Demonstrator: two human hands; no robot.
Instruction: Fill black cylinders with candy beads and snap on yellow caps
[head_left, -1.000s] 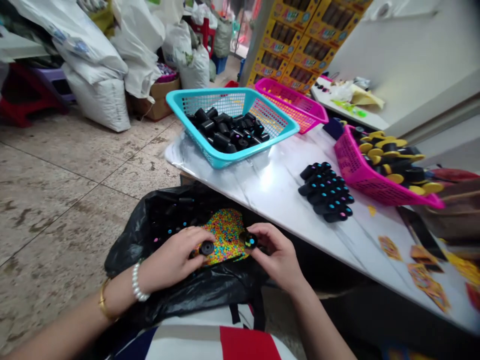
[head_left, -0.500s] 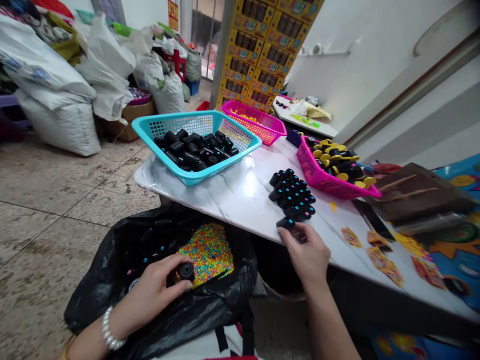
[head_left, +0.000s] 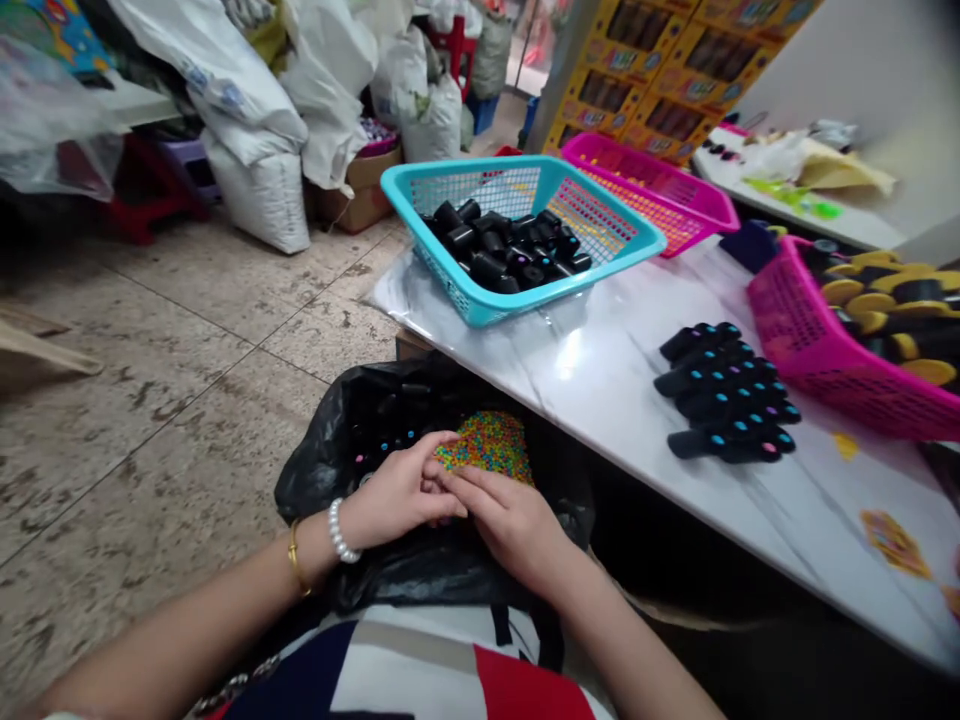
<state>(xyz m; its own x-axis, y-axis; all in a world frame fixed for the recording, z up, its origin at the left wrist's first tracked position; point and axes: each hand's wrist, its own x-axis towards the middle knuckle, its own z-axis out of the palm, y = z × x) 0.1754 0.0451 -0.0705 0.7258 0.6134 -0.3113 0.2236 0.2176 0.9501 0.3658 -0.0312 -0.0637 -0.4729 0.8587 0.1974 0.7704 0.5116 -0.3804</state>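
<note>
My left hand [head_left: 401,490] is curled closed above the black plastic bag [head_left: 315,465], its fingers around the black cylinder seen in it before, now almost wholly hidden. My right hand [head_left: 517,515] meets it, fingers together and bent over the left fingertips; whatever they pinch is hidden. Just beyond both hands lies a heap of small multicoloured beads [head_left: 495,440] inside the bag. Loose black cylinders [head_left: 386,425] with blue or pink dots lie left of the beads. On the table, a tight group of black cylinders [head_left: 724,395] shows blue and pink dotted ends.
A turquoise basket [head_left: 499,305] of black cylinders stands near the corner of the marbled white table [head_left: 600,390]. Behind is a pink basket [head_left: 694,205]; another pink basket [head_left: 810,370] at right holds black pieces with yellow discs. Yellow boxes [head_left: 641,95] are stacked behind.
My right hand has left the black cylinder it held at the table group and come down to my left hand over the bag. The view has swung left and down.
</note>
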